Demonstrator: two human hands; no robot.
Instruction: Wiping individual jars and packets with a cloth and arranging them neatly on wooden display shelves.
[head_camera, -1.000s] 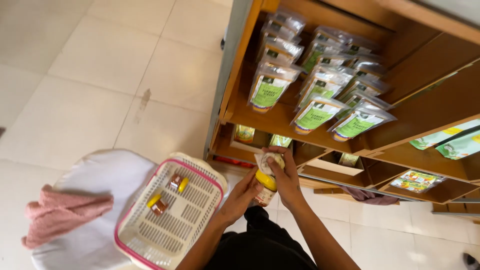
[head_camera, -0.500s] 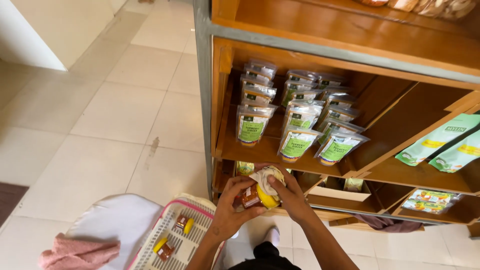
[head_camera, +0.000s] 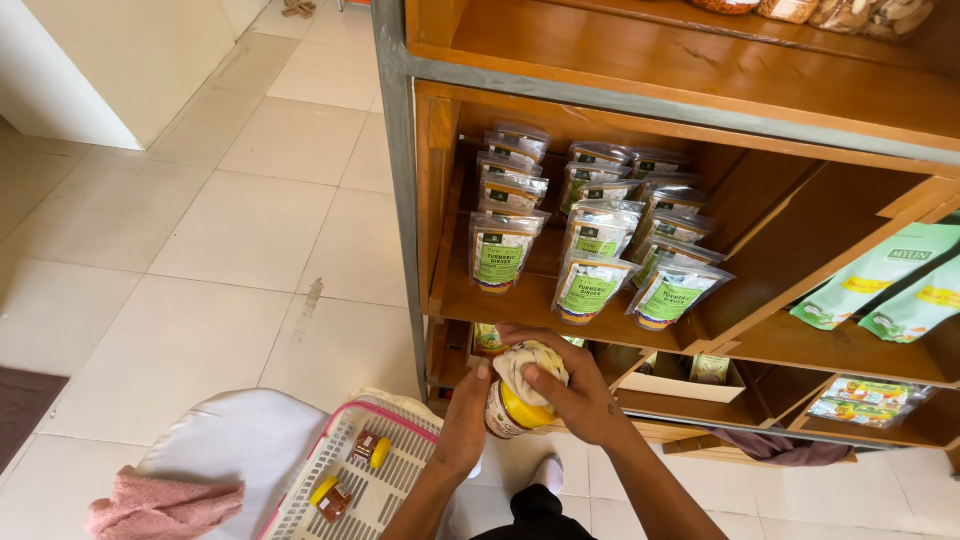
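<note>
The jar (head_camera: 515, 408) with its yellow lid sits in front of the lower shelf (head_camera: 560, 310), held between both hands. The left hand (head_camera: 463, 425) cups its side and base; the right hand (head_camera: 570, 385) presses a pale cloth (head_camera: 530, 362) over the top. Wiping well means a steady left grip while the cloth circles lid and shoulder. Down to the left a white basket (head_camera: 400, 440) holds two small jars (head_camera: 350, 470); green pouches (head_camera: 590, 285) stand on the shelf above.
</note>
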